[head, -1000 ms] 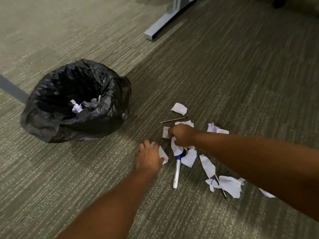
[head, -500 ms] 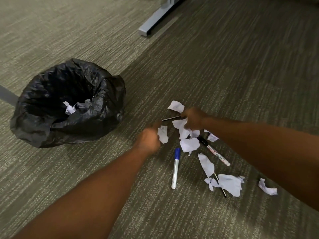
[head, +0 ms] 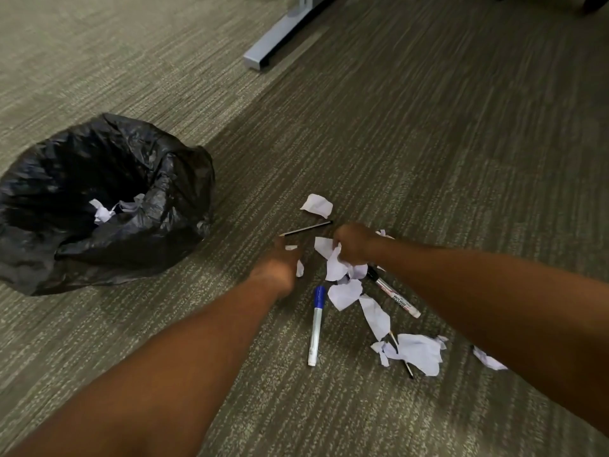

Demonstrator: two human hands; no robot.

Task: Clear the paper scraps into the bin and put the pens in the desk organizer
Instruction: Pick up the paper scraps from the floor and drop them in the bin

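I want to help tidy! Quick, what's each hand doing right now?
Left hand: curled, pinching small paper scraps.
Right hand: clutching a bunch of white paper scraps.

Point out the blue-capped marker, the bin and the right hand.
blue-capped marker [head: 315, 328]: head view, on its white barrel.
bin [head: 184, 192]: head view, on the black liner's right rim.
right hand [head: 354, 244]: head view, on its knuckles.

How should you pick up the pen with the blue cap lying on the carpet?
Pinch the blue-capped pen from above, across the middle of its white barrel. It lies flat with bare carpet on both long sides there, so fingers likely fit either side. Near the cap a paper scrap crowds it, making that end harder to take cleanly.
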